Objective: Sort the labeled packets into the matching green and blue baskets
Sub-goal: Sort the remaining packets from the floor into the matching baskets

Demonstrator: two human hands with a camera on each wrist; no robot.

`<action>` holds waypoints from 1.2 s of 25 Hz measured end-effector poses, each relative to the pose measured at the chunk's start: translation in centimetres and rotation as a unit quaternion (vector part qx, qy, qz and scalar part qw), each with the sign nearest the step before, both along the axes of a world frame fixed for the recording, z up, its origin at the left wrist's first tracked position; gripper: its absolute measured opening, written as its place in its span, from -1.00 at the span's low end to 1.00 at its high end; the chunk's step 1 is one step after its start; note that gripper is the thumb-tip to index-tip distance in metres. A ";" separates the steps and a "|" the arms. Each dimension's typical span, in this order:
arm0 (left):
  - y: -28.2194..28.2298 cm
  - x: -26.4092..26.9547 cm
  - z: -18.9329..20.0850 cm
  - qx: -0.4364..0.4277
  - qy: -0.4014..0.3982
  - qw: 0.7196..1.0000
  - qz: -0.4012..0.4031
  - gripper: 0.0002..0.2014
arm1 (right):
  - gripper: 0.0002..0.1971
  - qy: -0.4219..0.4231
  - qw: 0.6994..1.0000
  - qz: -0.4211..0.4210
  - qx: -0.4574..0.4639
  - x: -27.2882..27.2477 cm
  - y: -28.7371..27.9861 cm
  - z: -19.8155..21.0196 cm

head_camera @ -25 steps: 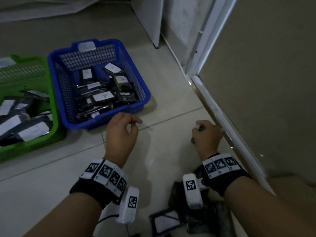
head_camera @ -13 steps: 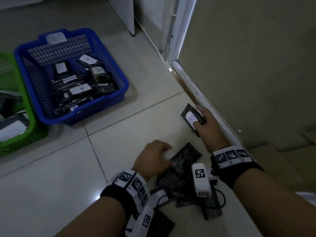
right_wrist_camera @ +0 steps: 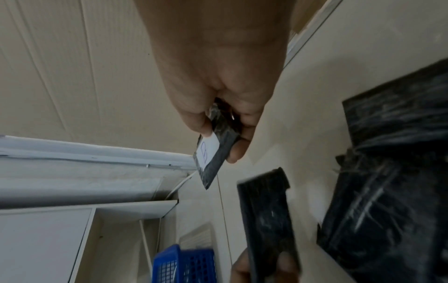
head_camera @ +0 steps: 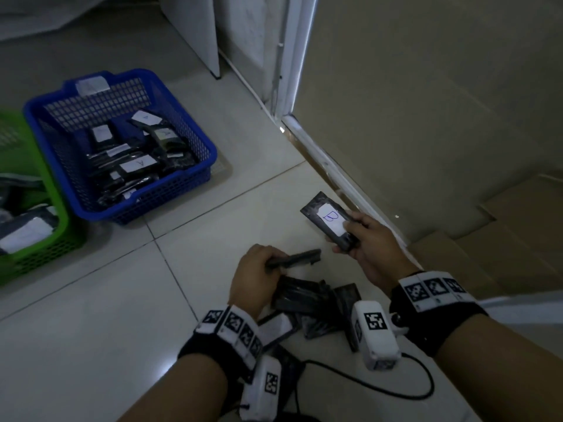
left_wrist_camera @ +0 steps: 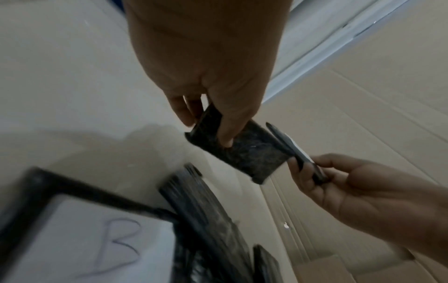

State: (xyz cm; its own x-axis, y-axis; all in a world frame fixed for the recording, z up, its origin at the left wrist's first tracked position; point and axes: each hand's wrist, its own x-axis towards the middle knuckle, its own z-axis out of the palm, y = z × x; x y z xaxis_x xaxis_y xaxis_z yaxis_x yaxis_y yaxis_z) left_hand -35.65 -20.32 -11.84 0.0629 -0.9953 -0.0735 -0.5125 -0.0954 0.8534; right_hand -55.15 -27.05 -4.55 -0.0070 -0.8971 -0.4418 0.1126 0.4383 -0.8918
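Note:
My right hand [head_camera: 362,236] pinches a black packet [head_camera: 327,220] whose white label reads B, held above the floor near the wall; the same packet [right_wrist_camera: 213,153] shows in the right wrist view. My left hand [head_camera: 259,269] grips another black packet [head_camera: 297,258] edge-on, lifted just over a pile of black packets [head_camera: 310,300] on the floor; its label is hidden. In the left wrist view that packet [left_wrist_camera: 240,151] is held between thumb and fingers. The blue basket [head_camera: 189,178] holds several packets labeled A. The green basket [head_camera: 54,236] sits at the left edge with several packets.
A cardboard sheet [head_camera: 426,102] leans along the right behind a white skirting strip [head_camera: 329,169]. A black cable [head_camera: 396,391] runs across the tiled floor by my wrists. A packet labeled B [left_wrist_camera: 92,243] lies in the pile. White cabinet panels [head_camera: 195,32] stand at the back.
My left hand went from near the blue basket down to the pile and has lifted a packet. My right hand picked up the B packet by the wall and raised it.

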 end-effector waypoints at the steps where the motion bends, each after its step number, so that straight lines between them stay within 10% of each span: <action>1: 0.7 1.3 0.3 -0.032 0.038 0.998 0.027 -0.61 | -0.82 -0.003 1.000 0.013 0.002 0.7 0.3 0.1; 13: 7.4 14.9 3.5 -0.069 0.165 0.957 0.230 -0.43 | -0.86 -0.043 0.977 0.207 0.041 17.5 2.3 0.8; 19: 10.2 19.1 5.3 -0.029 0.428 0.846 0.317 -0.66 | -0.81 -0.065 0.962 0.261 0.041 24.9 2.8 -0.1; 26: 12.1 25.3 5.5 -0.150 0.410 0.744 0.506 -0.61 | -0.88 -0.018 0.940 0.338 -0.030 34.2 3.3 -0.1; 30: 11.0 32.3 5.9 -0.190 0.310 0.736 0.571 -0.86 | -0.85 0.028 0.925 0.365 -0.103 41.9 0.7 0.2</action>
